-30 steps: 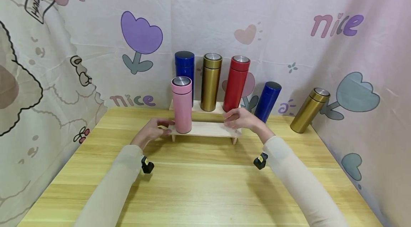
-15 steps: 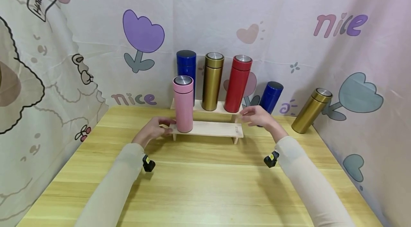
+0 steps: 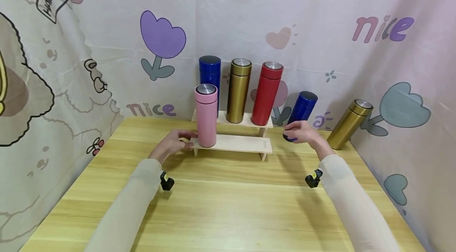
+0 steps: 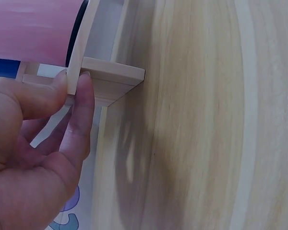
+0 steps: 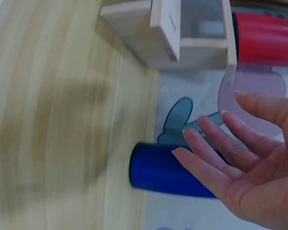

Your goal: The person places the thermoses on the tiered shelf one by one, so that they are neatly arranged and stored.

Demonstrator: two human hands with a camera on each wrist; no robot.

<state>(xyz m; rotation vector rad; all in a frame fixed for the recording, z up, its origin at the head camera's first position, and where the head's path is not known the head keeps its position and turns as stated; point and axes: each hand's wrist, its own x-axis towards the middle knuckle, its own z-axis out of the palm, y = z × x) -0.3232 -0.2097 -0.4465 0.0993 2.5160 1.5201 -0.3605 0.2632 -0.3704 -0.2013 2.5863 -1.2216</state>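
Observation:
My left hand (image 3: 172, 143) pinches the left end of the lower board of a two-step wooden stand (image 3: 242, 143). In the left wrist view, thumb and forefinger lie on either face of that board (image 4: 77, 62). A pink thermos flask (image 3: 206, 121) stands upright just beside these fingers. My right hand (image 3: 301, 132) is in front of a leaning blue thermos flask (image 3: 303, 105) and hides part of it. In the right wrist view its fingers (image 5: 206, 148) are spread and relaxed, with nothing gripped, and overlap the blue flask.
On the upper step stand another blue flask (image 3: 210, 66), a gold flask (image 3: 238, 93) and a red flask (image 3: 266, 95). A second gold flask (image 3: 347, 127) leans by the patterned cloth (image 3: 242, 18) at the right. Everything rests on a wooden table (image 3: 228, 212).
My right hand has left the stand's right end and moved right to the leaning blue flask. The left hand keeps its pinch on the board. The head view has shifted slightly.

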